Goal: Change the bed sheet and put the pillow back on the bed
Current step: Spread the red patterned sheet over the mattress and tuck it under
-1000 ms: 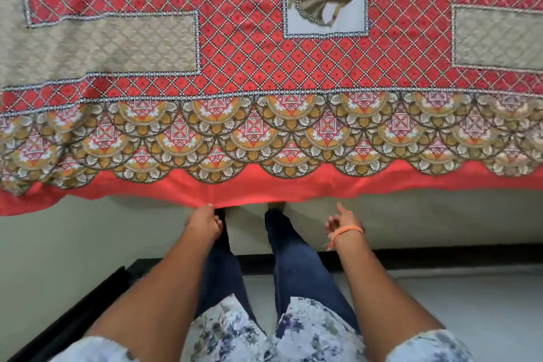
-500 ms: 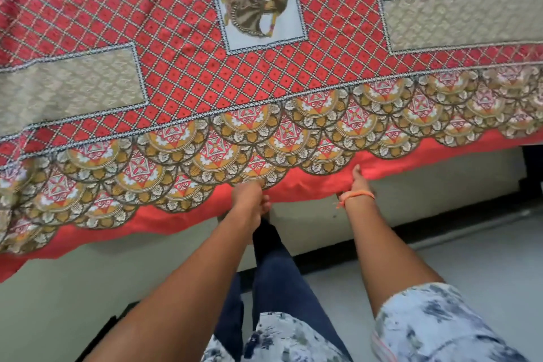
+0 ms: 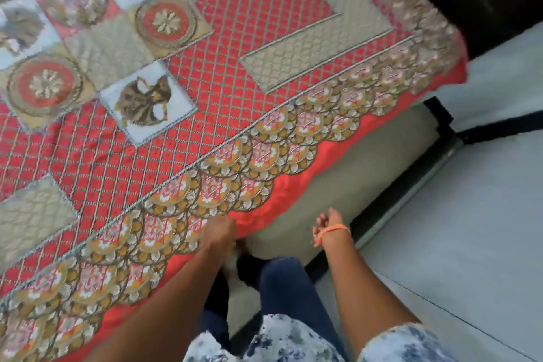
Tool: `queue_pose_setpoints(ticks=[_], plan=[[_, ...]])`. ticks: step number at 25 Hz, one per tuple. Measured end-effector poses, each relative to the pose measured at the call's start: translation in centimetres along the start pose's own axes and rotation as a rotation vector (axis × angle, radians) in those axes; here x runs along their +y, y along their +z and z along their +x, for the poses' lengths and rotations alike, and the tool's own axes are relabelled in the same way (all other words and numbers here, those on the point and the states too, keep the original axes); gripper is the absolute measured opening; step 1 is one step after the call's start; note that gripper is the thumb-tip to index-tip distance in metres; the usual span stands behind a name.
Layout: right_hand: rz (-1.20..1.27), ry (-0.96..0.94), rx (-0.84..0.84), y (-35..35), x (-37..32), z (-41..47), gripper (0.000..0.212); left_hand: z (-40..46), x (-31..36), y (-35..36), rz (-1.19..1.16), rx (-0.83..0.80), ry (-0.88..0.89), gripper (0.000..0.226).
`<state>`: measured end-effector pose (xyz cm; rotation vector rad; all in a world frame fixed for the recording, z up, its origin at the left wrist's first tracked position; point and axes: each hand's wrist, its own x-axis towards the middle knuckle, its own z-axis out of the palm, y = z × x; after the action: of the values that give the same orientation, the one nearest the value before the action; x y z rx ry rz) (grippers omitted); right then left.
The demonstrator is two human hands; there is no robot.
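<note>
Overhanging bed sheet (image 3: 223, 114) hem at left hand (image 3: 219, 233), right hand (image 3: 329, 225) apart.

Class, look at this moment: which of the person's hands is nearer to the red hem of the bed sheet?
Left. The left hand is right at the bed sheet's red hem, seemingly gripping it. The right hand hangs apart, in front of the mattress side below the hem.

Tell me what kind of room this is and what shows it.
Most likely a bedroom. A patterned red bed sheet lies spread over a mattress on a low dark frame, with pale floor beside it. The left hand touches the sheet's hanging edge; the right hand is off it.
</note>
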<state>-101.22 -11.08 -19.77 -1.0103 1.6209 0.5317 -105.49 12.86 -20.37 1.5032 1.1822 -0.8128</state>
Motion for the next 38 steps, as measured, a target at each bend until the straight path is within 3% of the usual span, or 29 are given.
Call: queue_pose_setpoints(ticks=[3,6,11,16,18,22,24,26,29,32,34,38], plan=[[0.028,-0.144,0.010,-1.5,-6.4,-2.4,0.038,-3.9,7.4,3.1,0.169,0.047,0.139,0.023],[-0.031,-0.385,0.074,-3.3,-14.8,-2.3,0.035,-6.5,15.1,9.1,0.196,-0.024,0.314,0.034],[-0.222,-0.542,0.134,-6.6,-28.8,-1.3,0.034,-8.7,27.1,19.9,0.428,0.028,0.542,0.032],[-0.423,-0.762,0.200,-9.8,-45.3,-0.5,0.021,-8.8,39.4,31.9,0.689,0.028,0.791,0.013],[-0.468,-0.826,0.226,-10.3,-50.5,0.9,0.013,-8.0,43.4,36.1,0.870,-0.011,0.899,0.025],[-0.640,-0.973,0.212,-8.3,-61.9,7.3,0.019,-1.8,53.1,47.2,1.204,-0.132,1.098,0.042],[-0.762,-1.005,0.210,-6.8,-67.2,12.4,0.020,2.2,58.0,54.2,1.323,-0.228,1.186,0.049],[-0.856,-1.028,0.150,-5.5,-71.5,16.9,0.035,5.0,62.1,60.1,1.417,-0.272,1.271,0.053],[-1.024,-1.085,0.075,-3.4,-77.1,22.9,0.056,10.4,66.7,67.4,1.468,-0.218,1.401,0.052],[-0.952,-1.115,0.102,-2.4,-79.3,26.0,0.061,13.2,68.2,70.8,1.570,-0.258,1.455,0.055],[-0.915,-1.086,0.078,-2.2,-79.4,28.1,0.052,14.3,68.6,72.4,1.613,-0.209,1.462,0.043],[-0.688,-0.839,-0.143,-1.9,-80.6,29.9,0.025,14.9,69.1,72.9,1.678,-0.124,1.438,0.041]])
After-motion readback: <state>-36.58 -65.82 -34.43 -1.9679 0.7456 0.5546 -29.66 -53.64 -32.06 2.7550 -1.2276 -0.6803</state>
